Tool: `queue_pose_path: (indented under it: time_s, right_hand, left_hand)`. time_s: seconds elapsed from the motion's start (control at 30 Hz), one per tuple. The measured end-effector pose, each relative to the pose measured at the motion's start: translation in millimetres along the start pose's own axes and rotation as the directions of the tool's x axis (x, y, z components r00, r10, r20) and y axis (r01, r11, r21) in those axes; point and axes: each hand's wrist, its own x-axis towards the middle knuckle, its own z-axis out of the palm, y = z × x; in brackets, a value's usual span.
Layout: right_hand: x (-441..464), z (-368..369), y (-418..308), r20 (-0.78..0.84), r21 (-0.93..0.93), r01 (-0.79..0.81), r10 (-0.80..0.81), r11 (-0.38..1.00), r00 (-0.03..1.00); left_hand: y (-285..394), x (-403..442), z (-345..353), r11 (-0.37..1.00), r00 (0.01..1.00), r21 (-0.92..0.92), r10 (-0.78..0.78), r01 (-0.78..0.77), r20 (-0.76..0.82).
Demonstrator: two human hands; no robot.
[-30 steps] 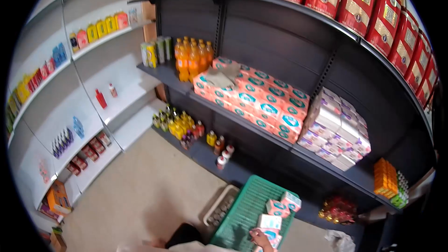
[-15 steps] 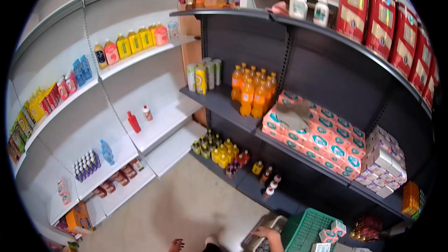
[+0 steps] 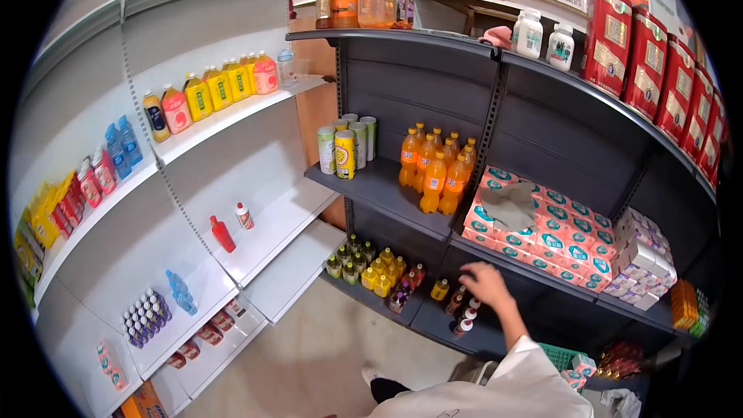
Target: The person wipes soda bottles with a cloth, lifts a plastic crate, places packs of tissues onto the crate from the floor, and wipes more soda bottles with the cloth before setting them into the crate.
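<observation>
My right hand stretches out over the lower dark shelf, fingers apart and nothing visible in them. Just below and left of it stand a brown bottle and a few white-capped bottles; contact with them cannot be made out. A small yellow bottle is slightly further left. Beneath my right sleeve, a green basket is partly hidden, with pink tissue packs at its side. My left hand is out of view at the bottom.
Orange soda bottles and pink tissue packs fill parts of the middle dark shelf, whose edge runs above my hand. Red tins line the top. White shelves on the left hold a red bottle and other drinks.
My right hand has moved up and forward from beside the basket to above the lower shelf bottles. My left hand has dropped out of view. The camera view has shifted.
</observation>
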Motion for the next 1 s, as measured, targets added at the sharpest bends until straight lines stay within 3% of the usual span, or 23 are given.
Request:
queue_pose_path:
  time_s: [0.13,0.17,0.27,0.3,0.33,0.37,0.4,0.43,0.47,0.53,0.6,0.67,0.7,0.8,0.9,0.97,1.0]
  right_hand:
    - [57,-10,57,-0.362,-0.114,-0.088,0.041,0.99,0.931]
    - [73,-17,76,-0.302,-0.028,-0.121,0.107,0.992,0.947]
    - [113,-18,110,-0.457,-0.228,-0.216,0.091,0.95,0.885]
    - [124,-21,112,-0.433,-0.231,-0.25,0.131,0.94,0.892]
    - [134,-9,122,-0.422,-0.211,-0.231,0.125,0.95,0.898]
    - [142,8,135,-0.408,-0.19,-0.215,0.122,0.958,0.905]
    - [151,21,150,-0.398,-0.174,-0.194,0.111,0.965,0.911]
    - [151,41,166,-0.378,-0.203,-0.21,0.121,0.956,0.918]
    - [153,55,175,-0.401,-0.227,-0.256,0.149,0.94,0.904]
    - [151,73,186,-0.446,-0.275,-0.35,0.204,0.896,0.872]
    - [152,75,182,-0.512,-0.234,-0.389,0.227,0.891,0.828]
    - [156,66,171,-0.535,-0.16,-0.442,0.299,0.882,0.79]
    - [161,57,167,-0.513,-0.098,-0.471,0.361,0.877,0.779]
    - [169,48,190,-0.259,-0.199,-0.491,0.438,0.848,0.861]
    - [163,49,198,-0.268,-0.321,-0.395,0.317,0.861,0.91]
    - [173,33,186,-0.29,-0.398,-0.351,0.247,0.848,0.925]
    - [177,25,173,-0.34,-0.315,-0.434,0.326,0.844,0.882]
  left_hand:
    - [55,53,13,0.985,0.987,0.141,0.082,-0.101,0.137]
    - [75,69,15,0.977,0.981,0.172,0.101,-0.129,0.163]
    - [152,121,16,0.882,0.926,0.307,0.291,-0.357,0.24]
    - [179,137,9,0.701,0.815,0.417,0.493,-0.579,0.303]
    - [205,157,6,0.406,0.615,0.501,0.692,-0.765,0.378]
    - [241,177,5,0.326,0.54,0.493,0.745,-0.807,0.392]
    - [279,188,7,0.377,0.556,0.452,0.742,-0.808,0.375]
    - [326,195,16,0.693,0.757,0.306,0.583,-0.653,0.295]
    - [407,153,20,0.637,0.708,0.311,0.602,-0.705,0.37]
    - [497,147,43,0.527,0.612,0.311,0.688,-0.791,0.389]
    - [581,101,73,0.49,0.496,0.122,0.773,-0.863,0.395]
    - [628,96,113,0.551,0.414,-0.185,0.773,-0.814,0.482]
    - [647,95,130,0.526,0.391,-0.122,0.75,-0.842,0.533]
    - [705,101,194,0.341,0.256,-0.025,0.75,-0.94,0.61]
    - [762,113,253,0.118,0.1,0.01,0.791,-0.993,0.603]
    - [785,124,292,0.108,0.025,-0.104,0.801,-0.989,0.597]
    - [790,125,308,0.112,-0.007,-0.163,0.803,-0.98,0.595]
